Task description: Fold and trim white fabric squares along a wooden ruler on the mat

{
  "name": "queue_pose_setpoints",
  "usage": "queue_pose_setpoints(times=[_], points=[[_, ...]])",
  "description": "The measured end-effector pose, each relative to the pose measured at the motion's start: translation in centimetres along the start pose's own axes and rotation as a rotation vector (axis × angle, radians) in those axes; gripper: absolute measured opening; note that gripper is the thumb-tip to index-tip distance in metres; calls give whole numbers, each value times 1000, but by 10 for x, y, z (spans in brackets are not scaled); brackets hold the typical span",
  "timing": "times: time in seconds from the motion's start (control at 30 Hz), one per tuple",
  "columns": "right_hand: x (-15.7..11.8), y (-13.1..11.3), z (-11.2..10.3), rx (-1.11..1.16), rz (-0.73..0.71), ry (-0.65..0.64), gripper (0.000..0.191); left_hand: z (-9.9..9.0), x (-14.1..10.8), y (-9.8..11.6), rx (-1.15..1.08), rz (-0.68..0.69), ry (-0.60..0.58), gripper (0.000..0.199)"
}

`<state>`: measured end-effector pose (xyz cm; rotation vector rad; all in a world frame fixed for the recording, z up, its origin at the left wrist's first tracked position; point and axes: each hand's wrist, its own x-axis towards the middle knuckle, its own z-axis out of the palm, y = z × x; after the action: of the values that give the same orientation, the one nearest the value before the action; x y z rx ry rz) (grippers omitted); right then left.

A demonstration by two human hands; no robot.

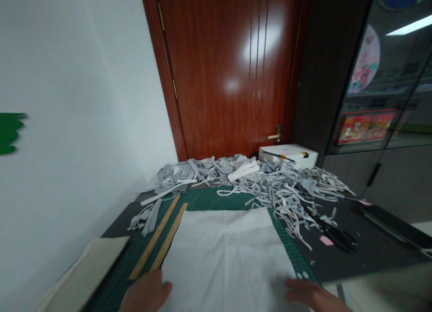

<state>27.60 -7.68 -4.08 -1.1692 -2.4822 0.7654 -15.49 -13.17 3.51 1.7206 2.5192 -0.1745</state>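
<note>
A white cloth (pixel 226 253) lies spread on a green cutting mat (pixel 209 199), with light creases running down its middle. At the cloth's lower left edge is my left hand (pixel 146 292), thumb and fingers apart, the thumb over the fabric. My right hand (pixel 312 295) rests at the lower right edge, somewhat blurred, its fingers stretched toward the cloth. Two wooden rulers (pixel 155 237) lie side by side on the mat left of the cloth, close to my left hand. Neither hand visibly lifts anything.
Grey fabric strips (pixel 280 186) are heaped along the back, before a white box (pixel 290 154). Black scissors (pixel 337 236) lie at right beside a pink scrap (pixel 326 240). A dark flat object (pixel 394 224) sits at the right edge. Folded pale material (pixel 91 267) is at left.
</note>
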Motion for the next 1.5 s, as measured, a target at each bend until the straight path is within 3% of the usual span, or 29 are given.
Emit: queue_pose_setpoints(times=[0.07,0.13,0.2,0.27,0.3,0.37,0.5,0.67,0.83,1.03,1.17,1.37,1.5], points=[[23,-24,-20,-65,90,109,44,-20,1,11,92,-47,18,31],[58,-43,-30,-130,100,210,46,-36,10,26,139,-15,151,34],[97,-52,-26,-196,75,244,49,-42,28,43,121,213,254,41],[130,-49,-14,-262,84,204,50,-35,54,60,36,467,222,50],[142,-44,-8,-289,104,188,51,-27,68,67,-4,526,165,54],[158,-30,0,-329,142,176,58,-9,94,77,-50,501,63,60],[171,1,-7,-374,206,195,66,16,131,86,-63,340,120,66],[194,23,-30,-363,141,129,66,15,153,90,-71,206,210,70],[214,30,-35,-361,153,122,66,13,170,89,-92,217,202,66],[212,28,-42,-445,110,163,55,13,175,87,-40,263,289,57],[193,7,-41,-497,100,224,47,12,153,82,-10,366,341,50],[108,-24,-1,-419,-11,215,49,33,78,50,-16,480,236,55],[54,-18,24,-432,79,250,50,52,47,19,15,434,345,55]])
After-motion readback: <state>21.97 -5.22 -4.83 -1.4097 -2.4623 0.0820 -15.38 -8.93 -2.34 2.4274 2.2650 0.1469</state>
